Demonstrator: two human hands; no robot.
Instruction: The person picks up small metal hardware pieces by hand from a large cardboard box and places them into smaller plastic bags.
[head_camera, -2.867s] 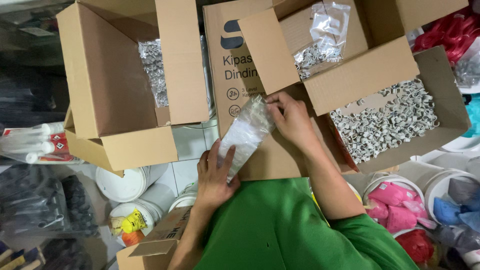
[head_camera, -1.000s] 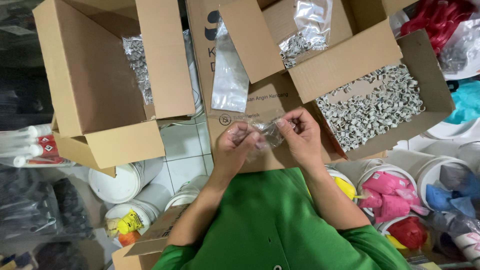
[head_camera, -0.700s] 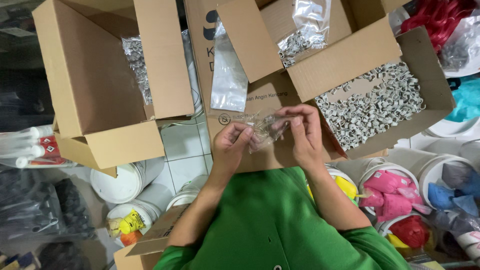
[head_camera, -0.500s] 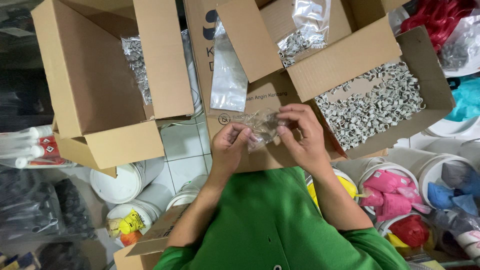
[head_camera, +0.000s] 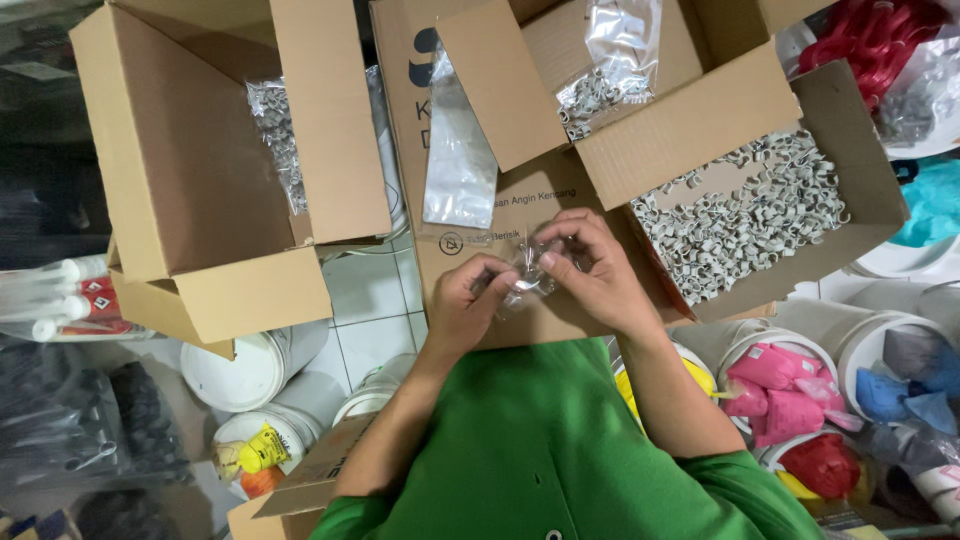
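My left hand and my right hand meet over a flat cardboard flap, both pinching a small clear plastic bag crumpled between the fingers. A flat empty clear bag lies on the cardboard just beyond my left hand. To the right, an open cardboard box holds several loose small white clips. A filled clear bag of clips rests in the box behind it.
A large open cardboard box at the left holds another bag of clips. White buckets stand on the tiled floor below. Tubs of pink, red and blue plastic pieces sit at the lower right.
Earlier my hands held up a long clear bag; that bag now lies flat on the cardboard. My hands have come together on a small crumpled bag and keep working it.
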